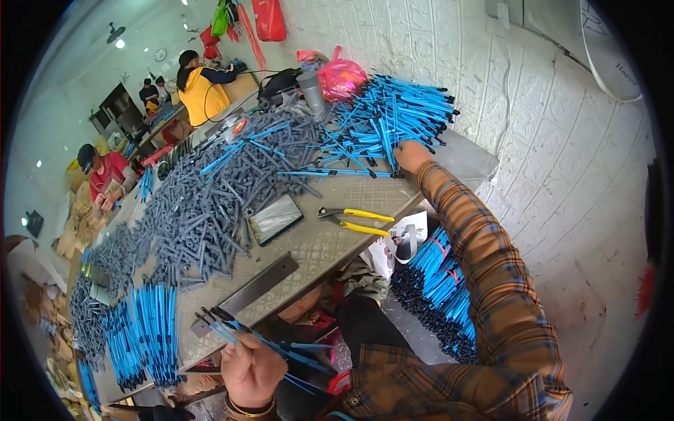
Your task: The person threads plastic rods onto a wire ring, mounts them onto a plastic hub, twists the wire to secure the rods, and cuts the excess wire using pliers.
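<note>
Left hand point(254, 372): fingers wrapped round a few blue rods point(302, 356), near tabletop point(326, 247) edge. Right hand point(413, 156): fingers curled at blue-rod pile point(407, 105) — can't tell if gripping. Draw out lengthwise — no yanking across tangle.

The left grip point(254, 370) hides the middle of its blue rods point(310, 346); whether the right grip point(413, 156) pinches any is unclear. The farthest people point(148, 93) are too small to make out.

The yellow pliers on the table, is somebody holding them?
No, the pliers lie on the table, apart from both the left hand and the right hand.
</note>
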Tool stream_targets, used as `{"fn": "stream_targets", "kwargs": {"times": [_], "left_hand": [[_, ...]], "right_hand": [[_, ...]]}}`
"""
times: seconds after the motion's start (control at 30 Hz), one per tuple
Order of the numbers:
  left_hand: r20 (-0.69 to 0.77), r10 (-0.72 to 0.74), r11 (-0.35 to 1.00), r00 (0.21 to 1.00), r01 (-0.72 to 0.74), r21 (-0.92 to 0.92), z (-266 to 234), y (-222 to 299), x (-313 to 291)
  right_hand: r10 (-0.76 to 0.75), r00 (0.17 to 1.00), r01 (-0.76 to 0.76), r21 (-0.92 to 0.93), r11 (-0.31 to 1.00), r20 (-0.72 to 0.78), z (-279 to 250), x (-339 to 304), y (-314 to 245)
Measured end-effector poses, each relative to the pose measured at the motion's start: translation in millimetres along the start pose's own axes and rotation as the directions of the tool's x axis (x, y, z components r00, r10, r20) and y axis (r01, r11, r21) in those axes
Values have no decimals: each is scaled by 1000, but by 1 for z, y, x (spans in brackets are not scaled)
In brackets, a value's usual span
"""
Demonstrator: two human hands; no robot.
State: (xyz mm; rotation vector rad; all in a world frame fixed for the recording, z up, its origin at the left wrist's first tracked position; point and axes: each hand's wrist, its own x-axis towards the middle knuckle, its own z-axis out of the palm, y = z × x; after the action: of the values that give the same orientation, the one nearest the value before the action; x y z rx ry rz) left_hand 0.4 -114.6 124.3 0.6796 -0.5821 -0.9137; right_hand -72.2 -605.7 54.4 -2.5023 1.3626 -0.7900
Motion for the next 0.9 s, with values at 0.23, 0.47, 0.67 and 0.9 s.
{"fn": "stream_targets", "kwargs": {"times": [0.23, 0.47, 0.67, 0.9], "left_hand": [[-135, -32, 999, 990, 35, 17, -11, -5, 12], [-514, 279, 959, 811, -214, 184, 9, -10, 73], [-421, 625, 775, 657, -454, 441, -17, -10, 100], [-377, 571, 806, 729, -411, 426, -4, -16, 76]], "right_hand": [[-192, 970, 239, 459, 856, -146, -15, -27, -68], [-619, 769, 575, 597, 560, -160, -35, -145, -139], [-824, 563, 666, 621, 413, -57, -50, -235, -148], [-677, 708, 233, 837, 495, 203, -54, -213, -132]]}}
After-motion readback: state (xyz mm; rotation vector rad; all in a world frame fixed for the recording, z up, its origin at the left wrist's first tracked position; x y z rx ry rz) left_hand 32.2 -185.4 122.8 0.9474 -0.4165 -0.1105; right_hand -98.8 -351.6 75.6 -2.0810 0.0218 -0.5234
